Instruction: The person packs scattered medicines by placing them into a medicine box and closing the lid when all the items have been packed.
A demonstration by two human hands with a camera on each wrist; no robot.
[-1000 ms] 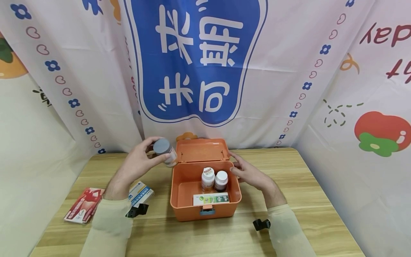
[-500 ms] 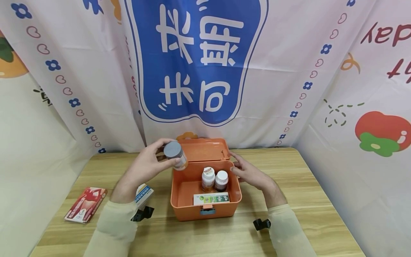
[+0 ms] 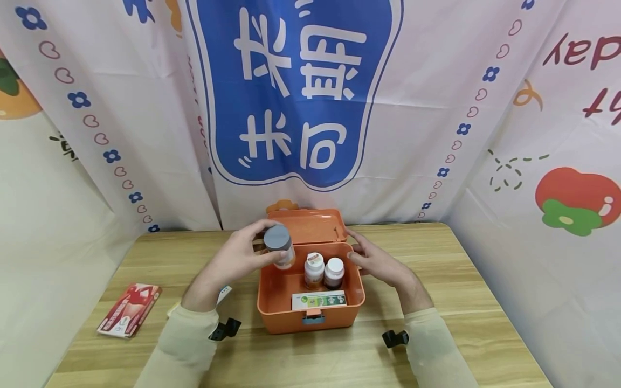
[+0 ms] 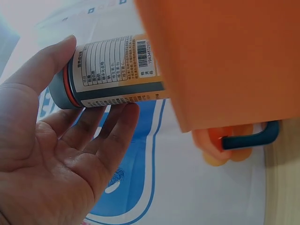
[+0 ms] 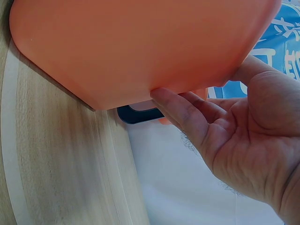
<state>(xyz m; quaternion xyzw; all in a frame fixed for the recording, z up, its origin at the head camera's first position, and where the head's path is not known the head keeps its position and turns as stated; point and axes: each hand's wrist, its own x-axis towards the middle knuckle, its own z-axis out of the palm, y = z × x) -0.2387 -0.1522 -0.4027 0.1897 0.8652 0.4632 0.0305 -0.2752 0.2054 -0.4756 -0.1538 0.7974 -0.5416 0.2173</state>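
My left hand (image 3: 239, 257) grips a grey-lidded supplement bottle (image 3: 278, 238), tilted over the left rear part of an orange storage box (image 3: 271, 320). In the left wrist view the bottle (image 4: 110, 70) lies between thumb and fingers, its printed label showing and its far end hidden behind the box wall. The box lid (image 3: 310, 226) is raised at the back. Inside stand two white-capped bottles, one (image 3: 314, 269) beside the other (image 3: 334, 273), with a green-and-white carton (image 3: 318, 300) in front of them. At the box's right rear corner, my right hand (image 3: 378, 264) holds the rim and side.
A red package (image 3: 130, 310) lies on the left of the wooden table (image 3: 310, 361). Partly covered by my left forearm is a blue-and-white carton (image 3: 223, 293). A printed curtain (image 3: 412, 134) hangs behind the table.
My left hand has carried the grey-lidded bottle right and a little lower, from beside the box to over its interior. The right hand stays at the corner.
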